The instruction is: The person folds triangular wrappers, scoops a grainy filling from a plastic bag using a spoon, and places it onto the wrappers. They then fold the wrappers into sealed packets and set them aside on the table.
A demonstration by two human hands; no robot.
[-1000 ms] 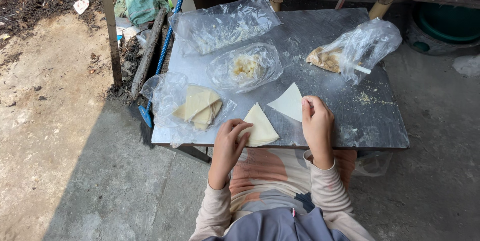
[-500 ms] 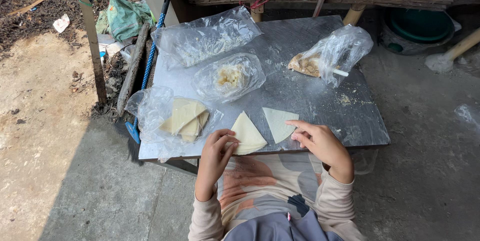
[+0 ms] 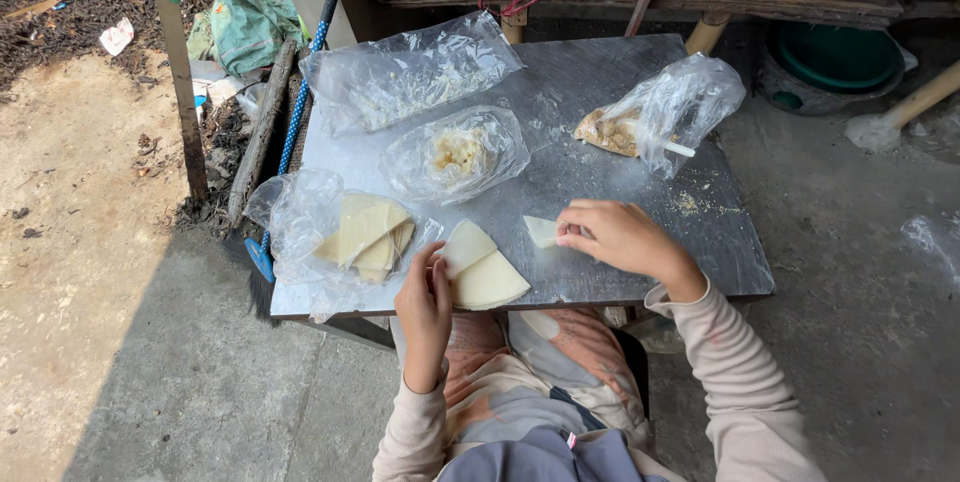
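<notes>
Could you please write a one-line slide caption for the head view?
Seated at a grey table, the left hand lifts a pale wrapper while the right hand folds another.

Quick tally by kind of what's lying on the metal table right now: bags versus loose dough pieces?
Clear plastic bags: 4 (flat bag at the far left, bag with filling, bag with a brown lump, bag of dough sheets)
Loose dough pieces: 2 (folded piece under the left hand at, small piece under the right hand at)
Total: 6
</notes>
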